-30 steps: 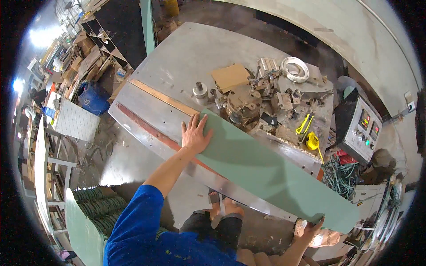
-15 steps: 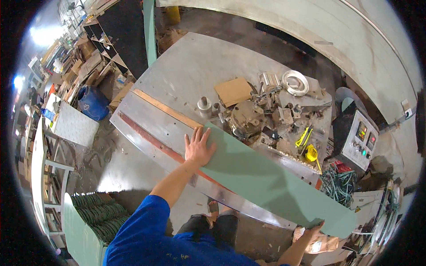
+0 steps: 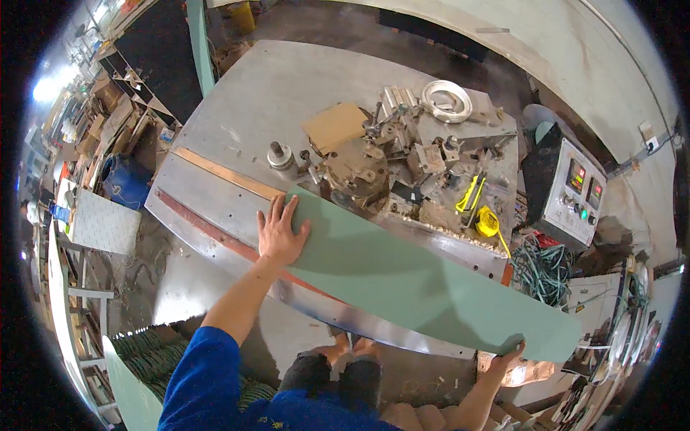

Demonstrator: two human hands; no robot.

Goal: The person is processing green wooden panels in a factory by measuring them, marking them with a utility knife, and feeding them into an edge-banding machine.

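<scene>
A long light-green panel (image 3: 402, 266) lies slantwise across the near side of a metal worktable (image 3: 237, 93), its right end reaching past the table's edge. At the panel's left end my left hand (image 3: 280, 237) rests flat with fingers spread, the thumb over the green surface and the fingertips near a wooden strip (image 3: 226, 172). My right hand (image 3: 509, 358) grips the near edge by the right end, thumb on top, its other fingers hidden underneath. Alongside the wooden strip runs a reddish strip (image 3: 205, 224), partly covered by the panel.
Behind the panel sit a round metal mechanism (image 3: 353, 172), a white ring-shaped coil (image 3: 445, 101), a yellow cutter (image 3: 470, 194) and a yellow tape measure (image 3: 487, 221). A control box (image 3: 571, 188) stands at right, above tangled green strapping (image 3: 543, 269). Stacked green panels (image 3: 133, 384) stand at lower left.
The view has shifted, so the table and its tools appear farther left. Both hands stay on the panel, the right still gripping its edge.
</scene>
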